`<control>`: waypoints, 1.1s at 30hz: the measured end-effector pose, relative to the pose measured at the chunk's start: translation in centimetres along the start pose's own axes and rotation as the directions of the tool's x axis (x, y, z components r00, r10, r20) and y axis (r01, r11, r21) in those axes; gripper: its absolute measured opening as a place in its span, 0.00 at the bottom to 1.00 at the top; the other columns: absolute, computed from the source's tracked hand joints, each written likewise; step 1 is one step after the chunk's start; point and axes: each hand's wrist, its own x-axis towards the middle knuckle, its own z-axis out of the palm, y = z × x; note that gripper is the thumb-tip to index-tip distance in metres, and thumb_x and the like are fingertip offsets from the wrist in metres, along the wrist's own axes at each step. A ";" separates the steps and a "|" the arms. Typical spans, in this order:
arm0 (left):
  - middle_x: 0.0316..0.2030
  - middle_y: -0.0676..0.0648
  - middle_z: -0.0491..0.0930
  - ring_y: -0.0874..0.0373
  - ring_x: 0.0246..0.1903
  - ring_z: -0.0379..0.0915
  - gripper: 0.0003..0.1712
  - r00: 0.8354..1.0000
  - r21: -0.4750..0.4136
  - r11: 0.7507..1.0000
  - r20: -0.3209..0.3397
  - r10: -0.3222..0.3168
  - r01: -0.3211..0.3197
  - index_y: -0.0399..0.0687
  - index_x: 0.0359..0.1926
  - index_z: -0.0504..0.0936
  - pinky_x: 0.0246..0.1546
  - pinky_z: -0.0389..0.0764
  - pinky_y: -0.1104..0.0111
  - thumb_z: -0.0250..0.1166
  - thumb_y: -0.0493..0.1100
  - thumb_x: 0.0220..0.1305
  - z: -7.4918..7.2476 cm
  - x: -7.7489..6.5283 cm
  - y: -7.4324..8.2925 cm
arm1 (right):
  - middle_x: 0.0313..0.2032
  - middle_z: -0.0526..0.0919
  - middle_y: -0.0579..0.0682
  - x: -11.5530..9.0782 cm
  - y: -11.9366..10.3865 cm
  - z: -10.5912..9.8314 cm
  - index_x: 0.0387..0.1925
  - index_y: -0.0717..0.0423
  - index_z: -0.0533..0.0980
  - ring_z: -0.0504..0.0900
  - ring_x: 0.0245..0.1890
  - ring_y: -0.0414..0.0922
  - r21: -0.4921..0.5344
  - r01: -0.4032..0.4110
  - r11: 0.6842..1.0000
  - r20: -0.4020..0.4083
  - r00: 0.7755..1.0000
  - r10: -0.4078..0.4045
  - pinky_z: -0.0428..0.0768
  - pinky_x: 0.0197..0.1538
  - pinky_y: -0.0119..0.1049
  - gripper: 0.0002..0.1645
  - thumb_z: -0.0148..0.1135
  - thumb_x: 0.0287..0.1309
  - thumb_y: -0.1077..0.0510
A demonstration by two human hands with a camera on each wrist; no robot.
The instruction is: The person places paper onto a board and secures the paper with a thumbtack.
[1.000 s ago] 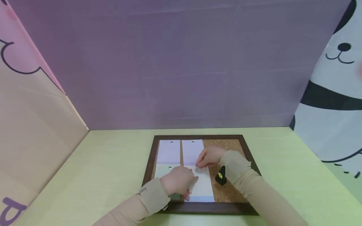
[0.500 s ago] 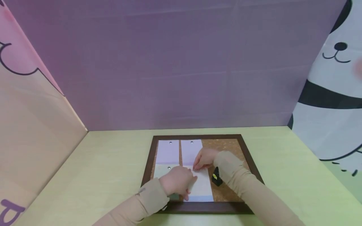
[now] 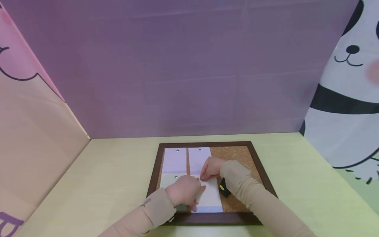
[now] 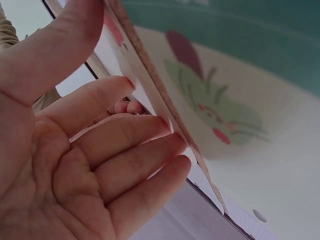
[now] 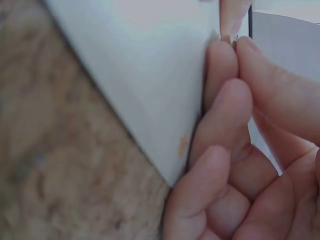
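On the framed corkboard (image 3: pixel 232 216) lies a pale paper card (image 3: pixel 211 196) with a blue lower edge. My left hand (image 3: pixel 185 190) rests on this card, its fingertips touching the paper; in the left wrist view the fingers are mostly straight. My right hand (image 3: pixel 211 168) is at the card's top edge, close by the left fingertips. Its thumb and index finger pinch a small metallic thumbtack (image 5: pixel 231 40), mostly hidden between them. Another card (image 4: pixel 215 105), with a green leafy cartoon, shows beside the left hand in the left wrist view.
Two lilac cards (image 3: pixel 174 161) are tacked along the board's upper part. A silver tack (image 3: pixel 176 177) holds the lower left card. Bare cork (image 3: pixel 232 154) shows on the right. The yellow-green table (image 3: pixel 118 171) meets a purple backdrop (image 3: pixel 189 82) behind.
My right hand has moved slightly left and down along the card's top edge, closer to the left hand. The left hand keeps its place on the card.
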 end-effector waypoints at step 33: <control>0.19 0.61 0.76 0.66 0.24 0.72 0.16 1.000 -0.016 1.000 -0.026 0.013 -0.014 0.60 0.17 0.78 0.34 0.77 0.74 0.79 0.54 0.34 0.0 -0.2 -0.1 | 0.24 0.86 0.50 0.3 0.1 0.2 0.32 0.61 0.85 0.72 0.16 0.32 0.020 -0.024 1.000 0.003 1.000 0.024 0.67 0.19 0.20 0.06 0.65 0.51 0.68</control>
